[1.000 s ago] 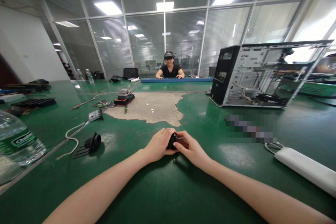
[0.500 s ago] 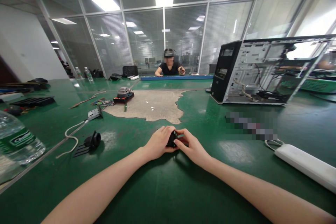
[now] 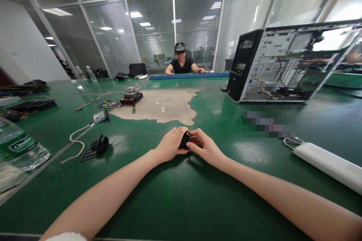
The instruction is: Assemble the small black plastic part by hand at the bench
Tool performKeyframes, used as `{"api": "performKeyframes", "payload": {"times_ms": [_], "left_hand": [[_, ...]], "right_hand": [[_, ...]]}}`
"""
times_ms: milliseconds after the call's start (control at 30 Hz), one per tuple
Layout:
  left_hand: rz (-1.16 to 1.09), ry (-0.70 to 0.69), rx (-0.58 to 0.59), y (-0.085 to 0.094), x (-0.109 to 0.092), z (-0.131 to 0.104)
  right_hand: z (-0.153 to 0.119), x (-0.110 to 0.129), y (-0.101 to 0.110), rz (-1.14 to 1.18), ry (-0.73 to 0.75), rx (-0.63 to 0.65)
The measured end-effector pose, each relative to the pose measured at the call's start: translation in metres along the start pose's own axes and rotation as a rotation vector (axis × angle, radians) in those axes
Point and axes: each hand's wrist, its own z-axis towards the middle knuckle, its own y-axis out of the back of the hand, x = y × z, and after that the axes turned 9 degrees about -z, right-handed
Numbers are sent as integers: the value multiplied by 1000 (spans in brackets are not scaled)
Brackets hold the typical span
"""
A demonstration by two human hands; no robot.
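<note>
Just above the green tabletop (image 3: 169, 196), a small black part (image 3: 184, 141) is between my two hands; its kind is hard to tell because fingers cover most of it. My left hand (image 3: 172, 143) wraps round it from the left and over the top. From the other side, the thumb and fingers of my right hand (image 3: 204, 144) pinch its right edge. To the left lies a black plastic piece (image 3: 98, 145) with a round end and long prongs. Beyond my hands, a bare beige patch (image 3: 166, 105) shows in the table's green surface.
An open computer case (image 3: 246, 66) stands at the right, with a white power strip (image 3: 325, 162) nearer me. A water bottle (image 3: 22, 147) stands at the left edge. A metal bracket (image 3: 100, 116), a cable (image 3: 76, 141) and a heatsink-like part (image 3: 131, 96) lie left. A person (image 3: 182, 62) sits opposite.
The view has tilted down slightly, so everything sits higher in the picture. My hands keep nearly the same hold on the black part. The person opposite has lowered a raised hand to the table.
</note>
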Motion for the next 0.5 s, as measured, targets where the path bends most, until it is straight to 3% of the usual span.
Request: {"api": "performKeyframes", "payload": {"times_ms": [133, 267, 400, 500], "left_hand": [[-4, -9, -2, 0, 0, 0], [0, -16, -16, -1, 2, 0], [2, -13, -12, -2, 2, 0], [-5, -6, -10, -1, 2, 0]], "right_hand": [[0, 0, 1, 23, 61, -36], [3, -1, 0, 65, -9, -45], [3, 3, 1, 63, -61, 12], [1, 3, 1, 64, -8, 31]]}}
